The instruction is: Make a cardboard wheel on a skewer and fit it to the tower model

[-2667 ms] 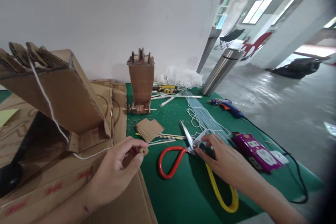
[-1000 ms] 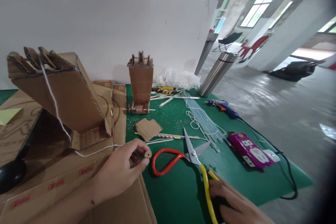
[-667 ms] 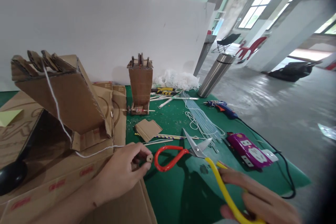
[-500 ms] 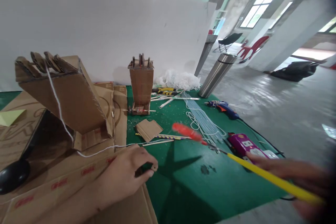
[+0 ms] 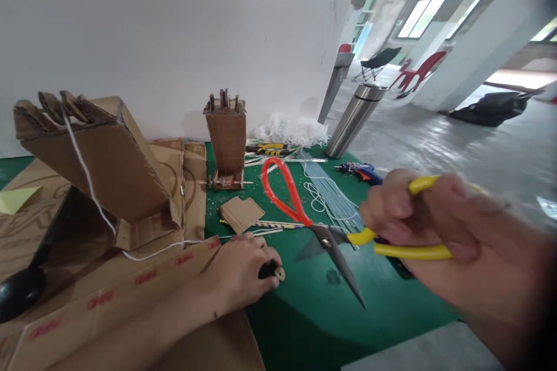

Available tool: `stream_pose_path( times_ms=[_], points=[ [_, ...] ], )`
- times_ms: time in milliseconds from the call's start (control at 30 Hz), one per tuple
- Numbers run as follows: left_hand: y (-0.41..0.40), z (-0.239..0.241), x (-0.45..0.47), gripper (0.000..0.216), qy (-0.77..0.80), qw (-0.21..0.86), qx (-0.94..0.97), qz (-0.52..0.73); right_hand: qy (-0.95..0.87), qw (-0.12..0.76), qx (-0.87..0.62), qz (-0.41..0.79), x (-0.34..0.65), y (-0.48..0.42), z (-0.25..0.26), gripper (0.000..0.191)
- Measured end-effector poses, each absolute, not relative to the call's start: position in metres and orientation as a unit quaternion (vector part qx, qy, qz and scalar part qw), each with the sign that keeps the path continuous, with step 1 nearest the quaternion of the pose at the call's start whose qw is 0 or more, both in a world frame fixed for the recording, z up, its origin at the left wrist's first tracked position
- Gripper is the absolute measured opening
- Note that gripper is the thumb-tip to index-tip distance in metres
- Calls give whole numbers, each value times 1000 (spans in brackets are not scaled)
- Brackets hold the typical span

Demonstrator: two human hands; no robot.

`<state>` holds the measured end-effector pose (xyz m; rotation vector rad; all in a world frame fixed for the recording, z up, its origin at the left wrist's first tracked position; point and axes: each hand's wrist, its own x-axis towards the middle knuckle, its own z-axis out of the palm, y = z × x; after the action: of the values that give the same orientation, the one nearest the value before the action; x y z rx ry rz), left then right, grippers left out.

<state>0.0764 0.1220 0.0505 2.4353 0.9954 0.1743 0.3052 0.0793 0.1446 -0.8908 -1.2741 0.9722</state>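
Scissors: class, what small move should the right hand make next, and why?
Perhaps turn the scissors so the red handle comes toward the right hand: that hand grips only the yellow handle, the red one juts away, and the left hand is pinching a small round piece.

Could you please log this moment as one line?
left hand: pinching small round piece | right hand: holding scissors by yellow handle | blades: apart
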Motion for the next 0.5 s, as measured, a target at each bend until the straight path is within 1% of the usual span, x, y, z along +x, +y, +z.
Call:
stream_pose_path(
  times_ms=[100,167,267,367,500],
  points=[
    [122,49,73,23,370,249,893,62,-507,604,-330,519,288,80,142,58],
    [121,50,70,23,368,249,894,61,-505,589,-327,540,284,80,140,61],
    [120,50,69,17,358,251,897,68,-517,568,-340,542,281,79,139,63],
    [120,50,70,11,352,253,898,79,-527,566,-357,524,277,79,140,65],
    [120,48,70,12,355,253,896,81,-533,566,-370,509,273,81,143,66]
  ],
)
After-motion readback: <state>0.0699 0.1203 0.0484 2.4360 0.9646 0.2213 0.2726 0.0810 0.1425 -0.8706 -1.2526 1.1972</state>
